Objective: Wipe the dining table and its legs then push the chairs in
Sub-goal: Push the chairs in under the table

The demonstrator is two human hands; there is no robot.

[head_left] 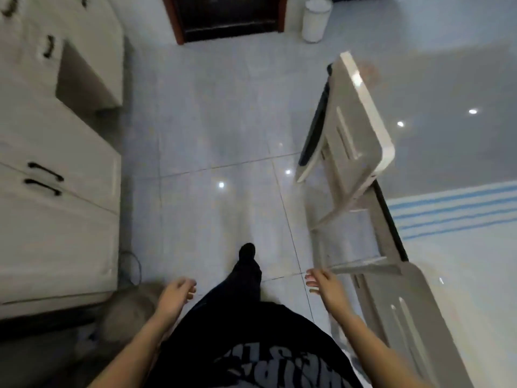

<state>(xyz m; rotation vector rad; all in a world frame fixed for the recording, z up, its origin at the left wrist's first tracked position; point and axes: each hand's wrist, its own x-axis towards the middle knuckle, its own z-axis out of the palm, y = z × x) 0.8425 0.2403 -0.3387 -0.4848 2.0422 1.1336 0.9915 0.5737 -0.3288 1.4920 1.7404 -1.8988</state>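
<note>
Looking down in the head view, I am holding nothing: left hand (179, 292) and right hand (321, 284) are hanging loosely curled at lower centre. The worktop (453, 152) is filling the right side, with far chair (349, 121) and near chair (405, 317) beside it. My right hand is hanging close enough to clip the near chair.

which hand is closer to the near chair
Right. The right hand hangs just beside the back of the near chair; the left hand is on the far side, by the cabinet.
</note>
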